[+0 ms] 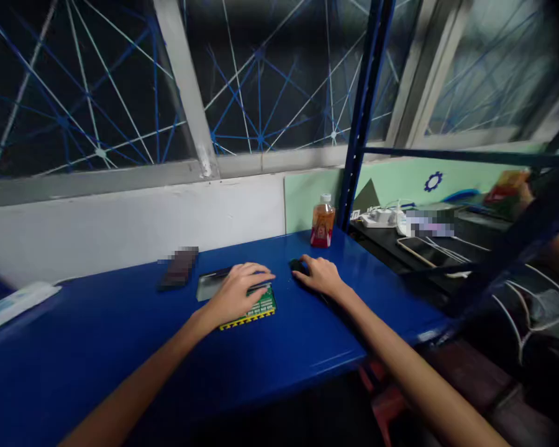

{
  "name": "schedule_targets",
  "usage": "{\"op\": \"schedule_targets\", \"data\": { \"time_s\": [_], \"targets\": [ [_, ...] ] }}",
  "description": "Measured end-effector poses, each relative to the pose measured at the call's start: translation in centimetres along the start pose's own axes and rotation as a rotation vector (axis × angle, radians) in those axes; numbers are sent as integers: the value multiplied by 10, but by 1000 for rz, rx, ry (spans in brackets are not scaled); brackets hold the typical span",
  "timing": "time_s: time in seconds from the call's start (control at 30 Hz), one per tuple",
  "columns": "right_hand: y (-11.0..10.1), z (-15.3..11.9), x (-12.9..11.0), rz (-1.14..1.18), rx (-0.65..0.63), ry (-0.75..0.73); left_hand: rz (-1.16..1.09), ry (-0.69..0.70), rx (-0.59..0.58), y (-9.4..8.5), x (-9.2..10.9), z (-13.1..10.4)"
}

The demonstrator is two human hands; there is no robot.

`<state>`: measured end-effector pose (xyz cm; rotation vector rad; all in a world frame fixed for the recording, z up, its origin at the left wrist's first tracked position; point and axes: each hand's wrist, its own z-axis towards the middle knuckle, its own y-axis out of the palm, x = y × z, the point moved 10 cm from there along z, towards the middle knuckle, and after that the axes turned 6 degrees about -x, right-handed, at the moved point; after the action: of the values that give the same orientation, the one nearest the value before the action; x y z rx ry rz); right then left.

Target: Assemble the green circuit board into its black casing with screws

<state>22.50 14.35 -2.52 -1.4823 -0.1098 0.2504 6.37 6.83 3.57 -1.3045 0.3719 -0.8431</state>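
Under the flat left hand (236, 292) a green board (261, 307) half hides; right hand (320, 274) covers something dark, grip unclear.

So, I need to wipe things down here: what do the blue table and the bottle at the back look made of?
The blue table looks like painted or coated metal: glossy, with streaky reflections and a thin folded edge. The bottle looks like clear plastic, since orange liquid shows through; white cap, red label. Neither is certain from sight alone.

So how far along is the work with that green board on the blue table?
Early, it seems. Done: the green circuit board lies flat on the blue table beside a grey tray. In hand: the left hand presses on the board, and the right hand touches a small black object. Left: nothing looks fitted yet.
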Motion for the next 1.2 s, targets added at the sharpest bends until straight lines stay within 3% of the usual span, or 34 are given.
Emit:
{"op": "schedule_targets", "data": {
  "time_s": [0.17, 0.3, 0.47, 0.73, 0.83, 1.0, 1.1, 1.2],
  "targets": [
    [-3, -1, 3, 10, 8, -4, -15, -56, 30, -14, -32, -43],
    [-15, -1, 16, 18, 100, 66, -122, -107, 29, -18, -58, -66],
    [-34, -6, 34, 96, 228, 167, -178, -109, 47, -20, -66, -73],
    [-59, -20, 14, 142, 461, 66, -191, -141, 56, -28, -76, -79],
    [-76, -5, -3, 185, 409, -47, -199, -153, -38, -17, -73, -78],
    [-89, 13, -74, 212, 166, -428, -230, -182, -122, 3, -65, -76],
    [-71, 10, -97, 255, 75, -504, -238, -210, -146, 7, -63, -76],
    [-45, 11, -92, 322, -7, -456, -229, -235, -170, 9, -63, -76]
  ]
}}
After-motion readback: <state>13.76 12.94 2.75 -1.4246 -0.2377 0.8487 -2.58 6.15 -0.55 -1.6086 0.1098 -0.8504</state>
